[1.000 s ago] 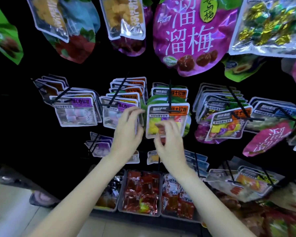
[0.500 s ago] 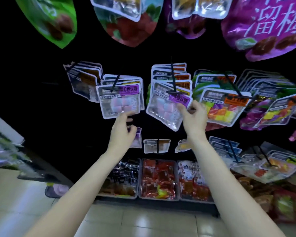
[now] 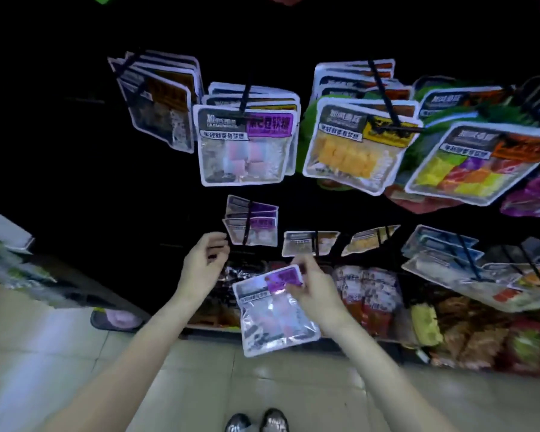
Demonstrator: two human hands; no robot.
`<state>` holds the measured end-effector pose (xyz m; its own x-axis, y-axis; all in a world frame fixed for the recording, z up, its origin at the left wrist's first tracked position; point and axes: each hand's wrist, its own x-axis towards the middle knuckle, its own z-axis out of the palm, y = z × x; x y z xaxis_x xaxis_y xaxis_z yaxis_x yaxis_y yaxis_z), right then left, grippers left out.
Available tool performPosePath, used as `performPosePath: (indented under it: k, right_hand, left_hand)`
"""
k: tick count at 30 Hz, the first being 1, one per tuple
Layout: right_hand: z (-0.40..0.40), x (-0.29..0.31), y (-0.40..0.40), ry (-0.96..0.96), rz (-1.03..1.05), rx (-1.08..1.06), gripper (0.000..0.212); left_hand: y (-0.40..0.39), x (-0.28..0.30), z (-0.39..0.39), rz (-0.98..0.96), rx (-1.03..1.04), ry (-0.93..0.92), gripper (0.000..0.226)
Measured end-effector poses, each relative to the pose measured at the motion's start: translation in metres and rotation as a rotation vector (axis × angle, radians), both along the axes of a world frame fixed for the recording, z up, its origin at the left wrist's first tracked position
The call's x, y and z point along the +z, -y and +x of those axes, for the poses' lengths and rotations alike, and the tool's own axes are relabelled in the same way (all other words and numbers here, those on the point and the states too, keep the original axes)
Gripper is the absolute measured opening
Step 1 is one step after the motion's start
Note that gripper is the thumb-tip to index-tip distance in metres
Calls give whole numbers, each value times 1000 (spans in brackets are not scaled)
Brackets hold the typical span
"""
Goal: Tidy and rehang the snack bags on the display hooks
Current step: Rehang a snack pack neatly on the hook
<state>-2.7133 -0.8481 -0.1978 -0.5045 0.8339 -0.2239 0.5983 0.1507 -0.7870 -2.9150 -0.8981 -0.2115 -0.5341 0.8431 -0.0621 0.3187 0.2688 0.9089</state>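
My right hand (image 3: 317, 288) pinches the top corner of a clear snack bag with a purple label (image 3: 275, 310), held free of the rack, below the hooks. My left hand (image 3: 201, 268) hovers just left of it with loosely curled fingers, holding nothing, next to a low hook with purple-label bags (image 3: 251, 227). Higher up, a hook carries more purple-label bags (image 3: 245, 145). To its right hang yellow-candy bags (image 3: 353, 145) and mixed-colour candy bags (image 3: 477, 163).
Dark-label bags (image 3: 159, 98) hang at upper left. Lower hooks carry small bags (image 3: 309, 243) and blue-topped bags (image 3: 440, 247). Red snack packs (image 3: 368, 294) fill the bottom trays. The tiled floor (image 3: 44, 353) and my shoes (image 3: 256, 420) are below.
My right hand has taken a purple-label bag off the middle hook and brought it down. My left hand dropped from the hanging bag. The view tilted down.
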Motion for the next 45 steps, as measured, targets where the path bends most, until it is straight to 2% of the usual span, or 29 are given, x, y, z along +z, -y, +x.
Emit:
performPosePath:
  k: [2,4,6,9,13,16,19,21,22,24,26,28,30,32,35,37,39,42,45]
  right_hand:
    - [-24,-26,-1,38,38,23,42]
    - [-43,-37,-8,-32,21,13,49]
    - [-56,-48,-24,-96,26,-18,42]
    - [-66,-59,-39,-164,48,-58,39]
    - [-71,-67,-44,-233,48,-102,47]
    - [-76,-68,-41,-236,28,-96,47]
    - [-76,-69,-38,-242,30,-93,47]
    - [-75,-69,-38,-238,30,-93,46]
    - [-75,-69,-38,-228,30,-92,45]
    - [-77,-68,-38,-197,42,-89,44]
    - [-78,-67,-39,-175,64,-84,48]
    - [-80,-66,-42,-124,72,-38,57]
    - [-83,-64,-44,-32,78,28,67]
    - [-85,-61,-44,45,70,79,74]
    - [-80,-55,-36,190,109,100,74]
    - [-72,-45,-29,139,140,23,67]
    - [-62,-28,-22,3,167,-75,54]
    - [-52,13,-20,-225,258,-184,42]
    - [-57,60,-26,-502,337,-233,43]
  left_hand:
    - [-11,-15,-9,-96,-108,7,31]
    - [-16,-21,-17,-199,-265,12,38]
    - [-20,-26,-26,-208,-355,66,40]
    - [-18,-29,-39,-160,-355,79,46]
    - [-16,-42,-44,-88,-349,-141,54]
    - [-21,-46,-42,-82,-357,-236,57]
    - [-27,-46,-41,-86,-360,-362,50]
    - [-33,-42,-39,-71,-344,-329,36]
    - [-37,-39,-38,-85,-340,-257,32]
    - [-47,-33,-34,-160,-341,-98,38]
    - [-57,-34,-31,-215,-302,-31,39]
    - [-66,-34,-30,-230,-201,-54,34]
    - [-73,-35,-31,-239,-122,-191,30]
    - [-76,-32,-30,-248,-126,-284,26]
    - [-66,-26,-32,-272,-204,-285,36]
    - [-54,-20,-36,-215,-161,-275,40]
    - [-40,-9,-40,-121,-65,-196,38]
    - [-21,18,-41,138,88,-115,36]
    - [-11,54,-36,414,179,-52,28]
